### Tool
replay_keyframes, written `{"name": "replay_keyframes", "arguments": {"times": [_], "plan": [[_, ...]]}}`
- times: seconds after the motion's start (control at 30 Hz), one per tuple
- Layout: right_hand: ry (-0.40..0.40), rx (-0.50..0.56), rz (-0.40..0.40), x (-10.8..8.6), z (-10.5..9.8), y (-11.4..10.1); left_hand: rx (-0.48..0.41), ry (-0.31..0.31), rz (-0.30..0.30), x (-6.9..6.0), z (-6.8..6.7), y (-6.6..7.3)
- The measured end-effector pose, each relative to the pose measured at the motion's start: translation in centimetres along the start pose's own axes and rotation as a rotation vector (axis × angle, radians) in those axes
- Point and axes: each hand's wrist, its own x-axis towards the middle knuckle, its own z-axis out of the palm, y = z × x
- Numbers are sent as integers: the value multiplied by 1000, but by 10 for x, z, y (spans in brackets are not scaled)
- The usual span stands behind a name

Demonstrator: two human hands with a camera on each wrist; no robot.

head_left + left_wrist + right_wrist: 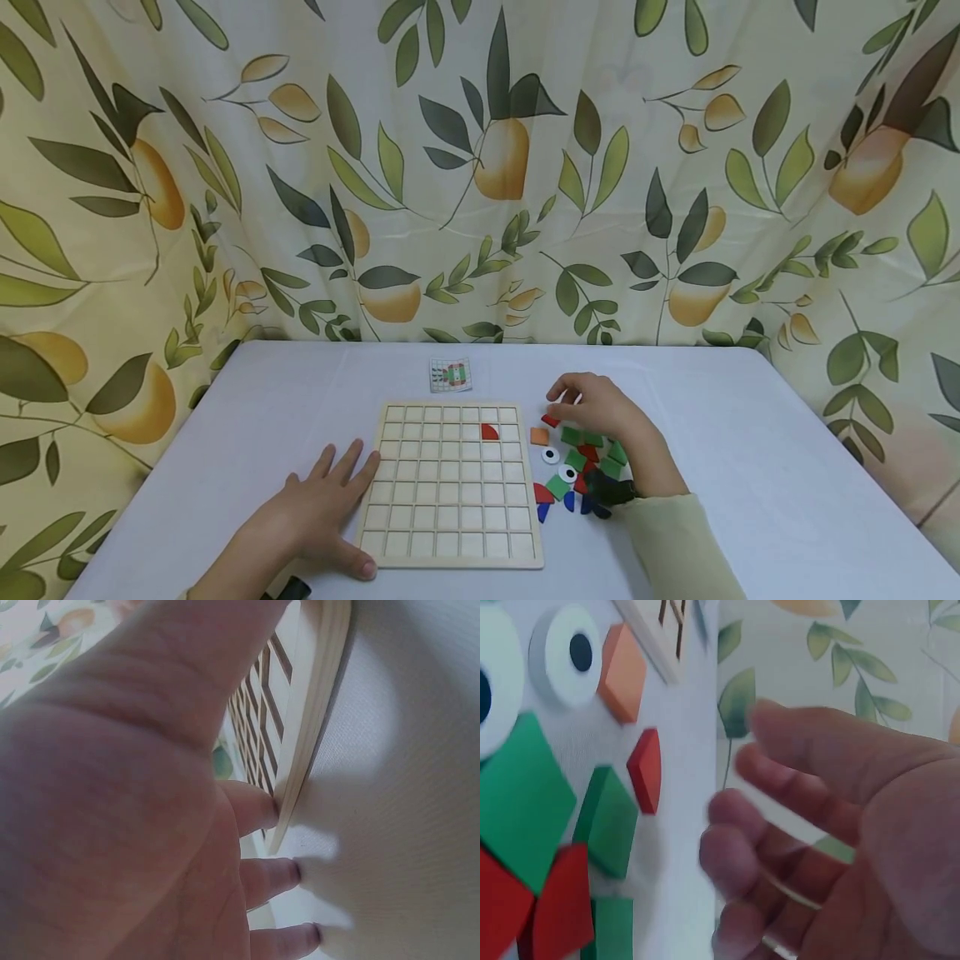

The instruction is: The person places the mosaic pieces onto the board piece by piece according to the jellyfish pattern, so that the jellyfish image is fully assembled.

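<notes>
A wooden grid board (450, 562) lies flat on the table, with one red quarter-round piece (490, 432) in a cell near its upper right. My left hand (318, 504) rests at the board's left edge, fingers spread; in the left wrist view a finger touches the board's rim (315, 712). Above the loose pieces, my right hand (596, 404) hovers with loosely bent fingers and nothing between them. Below it lie a red piece (646, 771), an orange piece (622, 673), green pieces (607, 823) and white discs with black dots (568, 654).
A small picture card (451, 375) with a printed grid pattern lies beyond the board. Blue pieces (569, 501) sit at the near end of the pile. The white table (300, 383) ends against a leaf-patterned curtain (480, 250).
</notes>
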Motion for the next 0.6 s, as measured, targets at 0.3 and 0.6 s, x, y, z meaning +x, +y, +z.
{"name": "replay_keyframes", "arguments": {"times": [0.3,0.6], "plan": [[-82,-98,112,-12,-8,7,-7,-6,-1,1,2,0],[-108,-99,181,-10,-2,7,-11,-5,-1,0,-1,1]]}}
